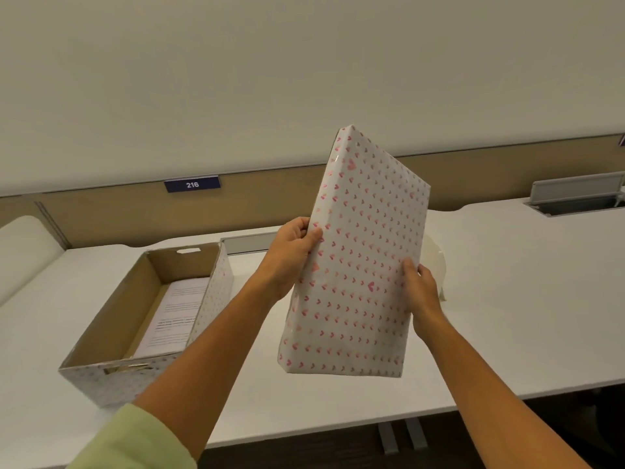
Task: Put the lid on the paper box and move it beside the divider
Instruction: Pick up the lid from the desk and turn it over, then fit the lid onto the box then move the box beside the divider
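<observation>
Paper box [111, 336]: It sits on the white desk [507, 299] at about 8 o'clock in the view. It has no top on. The inside is brown, and the outside is white with small hearts.
Inside the box: White printed pages [176, 313] lie flat on the bottom, toward the right wall. The words are too blurry to read.
Lid [355, 265]: It is up in the air near the middle, to the right of the box and not touching it. It is tipped up, with its far end higher. Its white top with pink hearts faces us, so its underside is hidden.
Left hand [291, 252]: It grips the left edge of the lid, thumb on the front. The fingers are hidden behind.
Right hand [421, 289]: It grips the right edge of the lid, thumb on the front.
Divider [142, 211]: The tan wall runs along the back of the desk, from 9 o'clock to 2 o'clock. A blue tag [192, 184] on it says 216.
Hard to see: A pale shape [438, 262] peeks out behind the lid at 3 o'clock. I cannot tell what it is.
Cut off: A green sleeve [135, 441] leaves the view at 7 o'clock.
</observation>
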{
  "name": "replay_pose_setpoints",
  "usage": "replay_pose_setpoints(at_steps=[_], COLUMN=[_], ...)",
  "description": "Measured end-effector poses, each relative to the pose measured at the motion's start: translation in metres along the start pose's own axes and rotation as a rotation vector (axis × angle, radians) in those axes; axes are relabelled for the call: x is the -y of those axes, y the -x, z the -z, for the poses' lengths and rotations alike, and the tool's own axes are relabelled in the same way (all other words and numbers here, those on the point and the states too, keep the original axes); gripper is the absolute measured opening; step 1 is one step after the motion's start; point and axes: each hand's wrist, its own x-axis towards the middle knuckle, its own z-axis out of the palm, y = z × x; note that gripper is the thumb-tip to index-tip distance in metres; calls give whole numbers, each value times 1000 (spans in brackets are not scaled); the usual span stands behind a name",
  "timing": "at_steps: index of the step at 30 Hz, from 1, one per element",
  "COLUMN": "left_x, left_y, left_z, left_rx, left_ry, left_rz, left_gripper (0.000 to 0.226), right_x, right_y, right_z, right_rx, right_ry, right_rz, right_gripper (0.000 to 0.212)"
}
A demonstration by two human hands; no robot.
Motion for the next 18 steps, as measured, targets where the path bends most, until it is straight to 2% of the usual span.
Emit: replay_pose_setpoints(at_steps=[3,7,11,14,18], left_x=[-1,2,7,12,26], left_y=[4,10,19,31,48], left_z=[10,34,73,107,165], left_rx=[-77,-165,-237,-314,-328], left_ry=[-142,-146,-234,-409,-563], left_rz=[-83,-233,-264,-350,-314], left_gripper=[28,47,40,47,61], right_x=[3,8,14,17,17], right_y=[7,23,44,67,98], right_z=[-10,-30,-61,-91,-142], right_rx=[-14,-9,38,78,119], right_ry=[7,63,131,215,307], right_rz=[41,117,178,256,342], right_gripper=[60,61,60,59,64])
